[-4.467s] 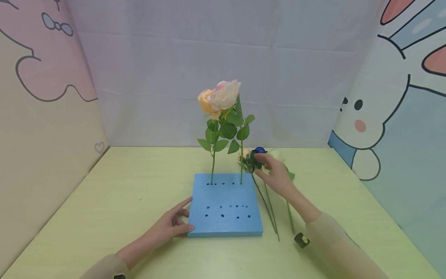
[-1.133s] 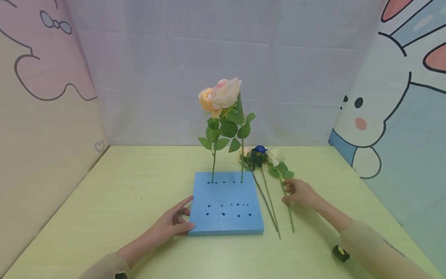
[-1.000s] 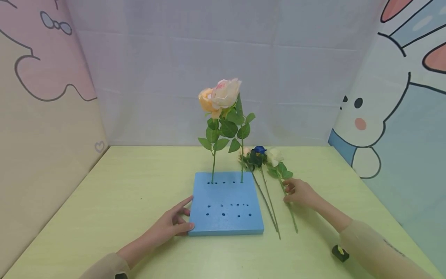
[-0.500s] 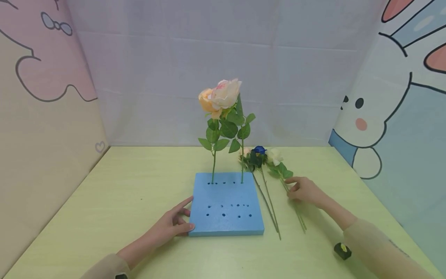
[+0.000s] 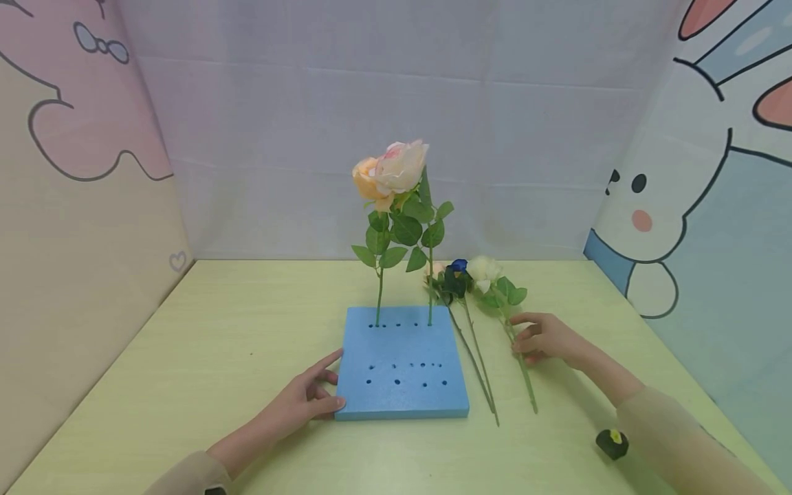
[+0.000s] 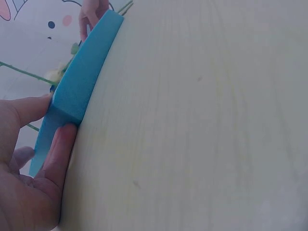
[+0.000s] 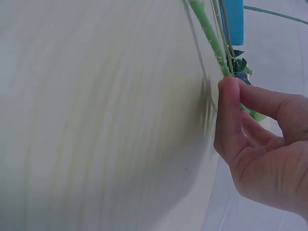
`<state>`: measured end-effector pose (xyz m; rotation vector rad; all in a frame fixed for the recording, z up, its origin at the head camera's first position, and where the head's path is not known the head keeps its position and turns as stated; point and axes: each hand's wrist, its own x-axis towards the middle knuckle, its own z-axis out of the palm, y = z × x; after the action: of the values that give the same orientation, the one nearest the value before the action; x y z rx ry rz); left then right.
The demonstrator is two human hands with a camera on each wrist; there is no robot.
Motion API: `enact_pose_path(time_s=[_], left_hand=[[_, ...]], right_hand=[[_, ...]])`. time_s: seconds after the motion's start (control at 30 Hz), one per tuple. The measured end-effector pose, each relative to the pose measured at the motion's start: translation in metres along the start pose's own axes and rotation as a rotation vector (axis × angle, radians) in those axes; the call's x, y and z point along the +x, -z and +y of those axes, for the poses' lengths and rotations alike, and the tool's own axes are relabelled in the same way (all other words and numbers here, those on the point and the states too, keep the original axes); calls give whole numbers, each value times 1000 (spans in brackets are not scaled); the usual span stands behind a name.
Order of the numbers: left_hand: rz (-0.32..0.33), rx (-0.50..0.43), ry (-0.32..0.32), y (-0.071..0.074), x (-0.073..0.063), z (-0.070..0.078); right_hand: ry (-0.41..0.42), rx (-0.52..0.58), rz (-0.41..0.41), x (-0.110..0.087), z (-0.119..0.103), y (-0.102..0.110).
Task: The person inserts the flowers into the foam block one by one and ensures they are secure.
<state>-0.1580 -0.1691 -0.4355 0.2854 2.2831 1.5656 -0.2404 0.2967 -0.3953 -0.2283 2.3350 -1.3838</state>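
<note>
My right hand (image 5: pixel 544 338) pinches the green stem of a white rose (image 5: pixel 485 271) between thumb and fingers, right of the board. In the right wrist view the stem (image 7: pixel 209 36) passes between the fingertips, close beside the table. My left hand (image 5: pixel 303 397) rests against the left side of a blue board with rows of holes (image 5: pixel 402 350), its thumb at the near corner. The left wrist view shows its fingers (image 6: pixel 60 149) along the board's side. A yellow rose (image 5: pixel 366 180) and a pink-white rose (image 5: pixel 401 167) stand upright in the back row of holes.
A blue rose (image 5: pixel 458 267) and a pale peach rose (image 5: pixel 436 268) lie just right of the board, stems pointing toward me. A pale wall (image 5: pixel 278 172) rises behind the light table (image 5: pixel 216 330); cartoon side walls flank it.
My right hand has gone from over the blue rose to the white rose's stem and now pinches it. The white rose has turned, its stem end shifting right. The left hand stays put.
</note>
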Motion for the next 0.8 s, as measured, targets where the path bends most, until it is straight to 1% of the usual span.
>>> enact_pose_path(time_s=[0.2,0.43,0.6,0.8], left_hand=[[-20,-24,-19,1,0,-1],[-12,-10,-11,0,0,-1],[-7,-8,-2,0,0,0],[-8,-4,-2,0,0,0]], right_hand=[[6,18,29,-1,-5,-1],[23,-8,74,-4,-13,-2],[57,-22,105,-5,-16,0],[112,-36,121,-7,-17,3]])
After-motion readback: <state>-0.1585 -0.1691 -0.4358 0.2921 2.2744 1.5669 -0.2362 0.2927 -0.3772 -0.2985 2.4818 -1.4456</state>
